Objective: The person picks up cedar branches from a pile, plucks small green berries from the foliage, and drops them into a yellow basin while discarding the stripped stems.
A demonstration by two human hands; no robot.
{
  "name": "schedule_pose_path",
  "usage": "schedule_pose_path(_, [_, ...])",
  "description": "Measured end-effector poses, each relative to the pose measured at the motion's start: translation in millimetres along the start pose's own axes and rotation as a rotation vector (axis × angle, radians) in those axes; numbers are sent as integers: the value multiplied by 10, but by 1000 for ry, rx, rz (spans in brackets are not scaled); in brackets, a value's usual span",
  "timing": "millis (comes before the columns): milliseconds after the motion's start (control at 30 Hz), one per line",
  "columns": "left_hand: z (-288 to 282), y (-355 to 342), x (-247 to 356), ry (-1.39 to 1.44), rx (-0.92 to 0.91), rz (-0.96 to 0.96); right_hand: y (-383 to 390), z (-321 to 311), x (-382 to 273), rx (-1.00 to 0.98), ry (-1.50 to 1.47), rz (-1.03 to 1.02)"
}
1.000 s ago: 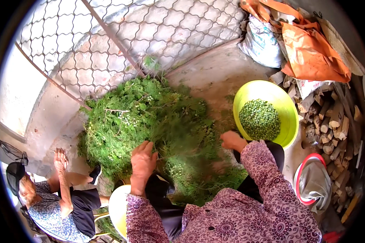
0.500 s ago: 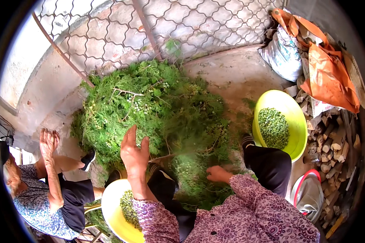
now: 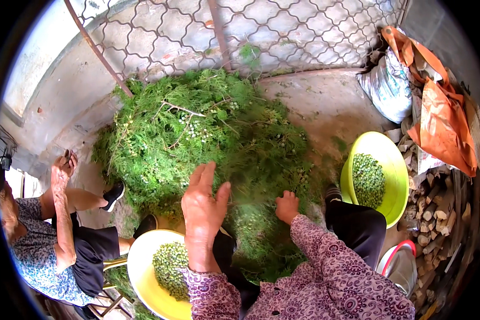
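Observation:
A big heap of green conifer branches (image 3: 165, 133) with pale green berries lies on the ground in front of me. My left hand (image 3: 204, 205) is raised over its near edge, fingers stretched out and thumb apart, with nothing visible in it. To its right, my right hand (image 3: 287, 207) is low against the sprigs with fingers curled in; what they hold, if anything, is hidden. Berry-bearing sprigs (image 3: 248, 221) lie between my hands. A yellow basin (image 3: 138, 261) of green berries (image 3: 170, 269) stands by my left forearm.
A yellow-green tub (image 3: 397, 184) of green berries stands beyond my right knee. Stacked firewood (image 3: 434, 210), an orange bag (image 3: 445, 125) and a white sack (image 3: 386, 90) line the right side. At left sits another person (image 3: 48, 250). A wire lattice (image 3: 304, 37) stands behind the heap.
The view has shifted slightly. My left hand has moved right, nearer my right hand, which has risen a little. The other person's raised hand has curled its fingers.

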State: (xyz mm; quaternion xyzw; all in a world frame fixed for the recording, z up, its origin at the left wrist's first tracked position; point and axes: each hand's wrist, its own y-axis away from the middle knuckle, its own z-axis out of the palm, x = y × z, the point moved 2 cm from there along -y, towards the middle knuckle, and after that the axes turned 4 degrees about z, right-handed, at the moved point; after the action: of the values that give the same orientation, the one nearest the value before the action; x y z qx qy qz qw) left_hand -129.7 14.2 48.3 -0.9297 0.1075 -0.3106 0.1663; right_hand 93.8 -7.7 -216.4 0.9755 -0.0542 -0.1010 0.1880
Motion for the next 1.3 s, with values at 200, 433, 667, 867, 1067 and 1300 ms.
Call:
schedule_pose_path(200, [-46, 12, -13, 8, 33, -7, 148, -130, 33, 62, -147, -122])
schedule_pose_path(433, [-11, -6, -23, 26, 64, 13, 224, -370, 353, 232, -614, -150])
schedule_pose_path(667, [-7, -38, -5, 44, 97, 37, 347, -915, 475, 209, -1228, 48])
schedule_pose_path(867, [21, -71, 52, 90, 44, -89, 540, -1193, 568, 306, -1284, 61])
schedule_pose_path(1067, [77, -74, 91, 87, 34, -1, 719, -1550, 667, 248, -1234, -75])
schedule_pose_path(1300, [-9, -114, 247, 317, 204, 61, 976, -2060, 711, 53, -1126, -256])
